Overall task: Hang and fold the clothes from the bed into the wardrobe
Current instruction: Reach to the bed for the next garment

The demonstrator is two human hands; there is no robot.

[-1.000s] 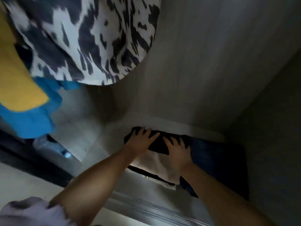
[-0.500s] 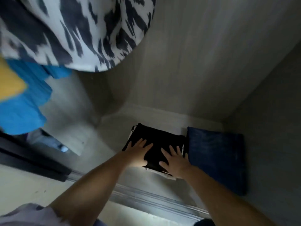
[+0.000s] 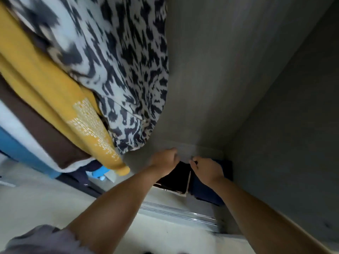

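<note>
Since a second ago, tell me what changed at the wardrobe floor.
Both hands slid from flat on top of the black folded garment to its far edge: left hand and right hand now look curled there, grip unclear. The navy folded garment stayed beside it; the patterned garment still hangs.

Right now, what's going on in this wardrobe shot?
A person is reaching both hands down to the wardrobe floor. The left hand and right hand are on a folded black garment that lies beside a folded dark blue one; how the fingers sit is blurred. Above, on the left, a black-and-white patterned top and a yellow top already hang.
</note>
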